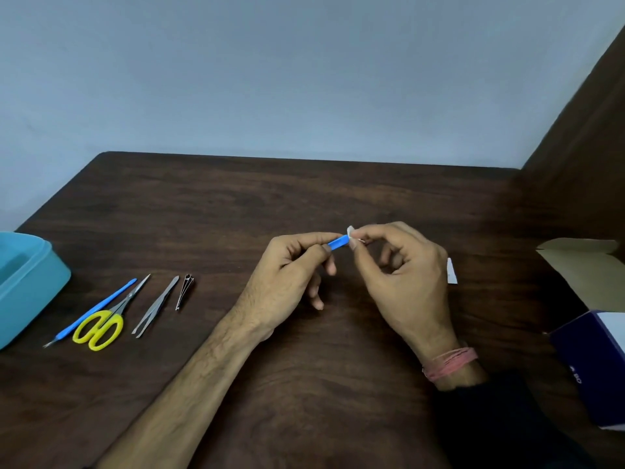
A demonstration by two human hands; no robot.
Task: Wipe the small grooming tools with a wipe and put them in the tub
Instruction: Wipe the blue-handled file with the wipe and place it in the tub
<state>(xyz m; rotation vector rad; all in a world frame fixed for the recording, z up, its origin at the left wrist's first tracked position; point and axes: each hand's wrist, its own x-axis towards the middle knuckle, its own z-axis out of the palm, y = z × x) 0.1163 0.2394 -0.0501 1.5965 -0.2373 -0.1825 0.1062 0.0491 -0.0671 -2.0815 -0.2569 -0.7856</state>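
Observation:
Above the middle of the dark wooden table, my left hand pinches a small blue tool between thumb and forefinger. My right hand pinches a small white wipe around the tool's right end. At the left lie a blue-handled tool, yellow-handled scissors, metal tweezers and a nail clipper in a row. The light blue tub stands at the far left edge, partly cut off.
An open cardboard box sits at the right edge, with a dark blue and white box nearer me. A white scrap lies just right of my right hand. A wall runs behind the table.

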